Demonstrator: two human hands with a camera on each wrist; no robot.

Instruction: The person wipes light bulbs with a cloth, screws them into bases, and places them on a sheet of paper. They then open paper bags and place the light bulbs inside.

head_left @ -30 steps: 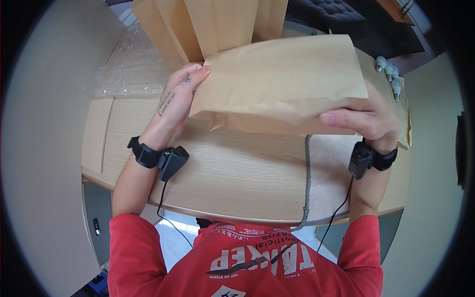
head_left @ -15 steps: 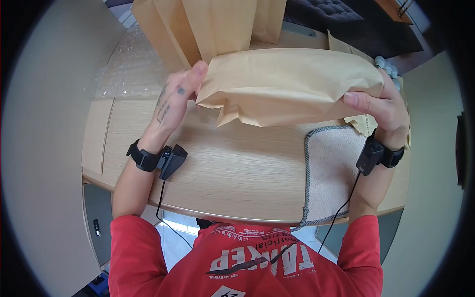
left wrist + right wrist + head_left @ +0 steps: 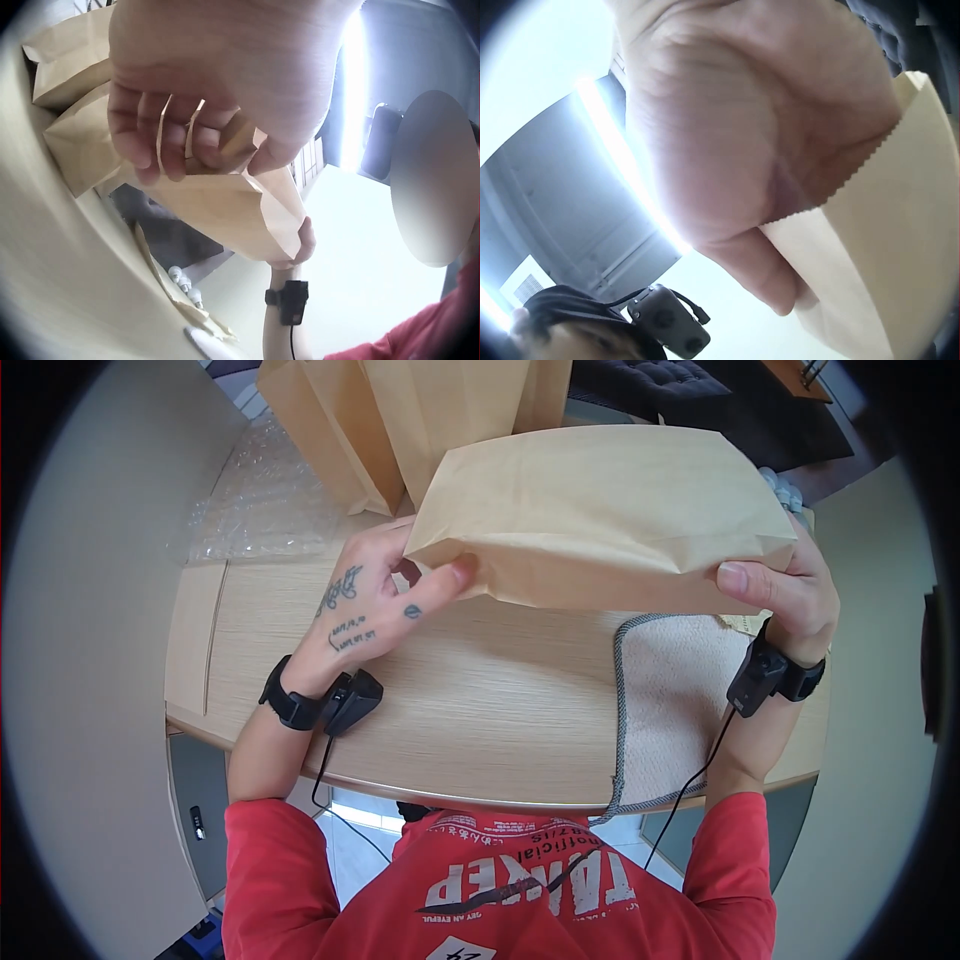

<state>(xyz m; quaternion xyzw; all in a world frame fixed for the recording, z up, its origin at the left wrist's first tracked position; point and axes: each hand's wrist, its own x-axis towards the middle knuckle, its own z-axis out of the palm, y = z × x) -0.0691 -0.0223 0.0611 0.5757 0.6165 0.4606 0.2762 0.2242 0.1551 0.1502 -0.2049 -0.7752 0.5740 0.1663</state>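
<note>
A brown paper bag (image 3: 600, 500) is held sideways above the table, its broad side facing up. At the left end, my left hand (image 3: 375, 595) grips a bottom corner, thumb on the near side and fingers behind. The left wrist view shows those fingers (image 3: 174, 146) bent over the bag's end. My right hand (image 3: 790, 590) holds the other end, thumb along the near face and the other fingers mostly hidden behind. A zigzag-cut edge of the bag (image 3: 900, 217) lies against the right palm in the right wrist view.
More brown paper bags (image 3: 440, 410) stand upright at the back left, beside clear bubble wrap (image 3: 265, 500). White light bulbs (image 3: 180, 279) lie at the far right. A grey-edged cloth mat (image 3: 675, 710) covers part of the table (image 3: 480, 710) at front right.
My left hand has turned and closed on the bag's left end, its thumb now on the near side. My right hand has shifted slightly right, and the bag's broad face has tilted into view.
</note>
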